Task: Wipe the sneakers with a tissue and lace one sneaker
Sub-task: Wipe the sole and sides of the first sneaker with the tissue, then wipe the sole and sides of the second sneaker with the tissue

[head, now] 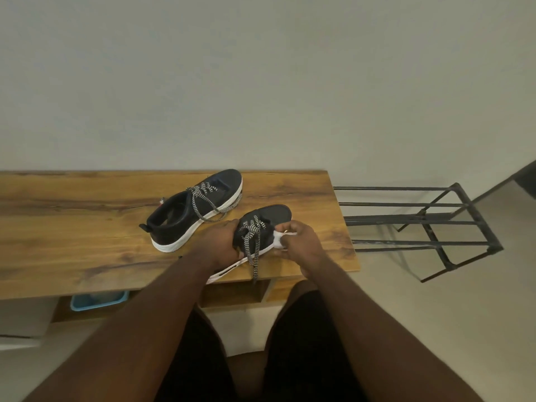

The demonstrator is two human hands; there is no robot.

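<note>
Two black sneakers with white soles and black-and-white laces are on a wooden table (87, 227). The far sneaker (194, 210) lies untouched, its laces loose. The near sneaker (272, 217) sits at the table's front right, toe pointing away. My left hand (223, 242) grips its left side near the collar. My right hand (301, 242) presses a crumpled white tissue (280, 237) against its right side by the sole. A loose lace (255, 256) hangs over the table's front edge.
A black metal rack (435, 224) stands just right of the table. A blue bin (98, 300) sits under the table at the left. A plain wall runs behind the table. My legs in dark shorts are below.
</note>
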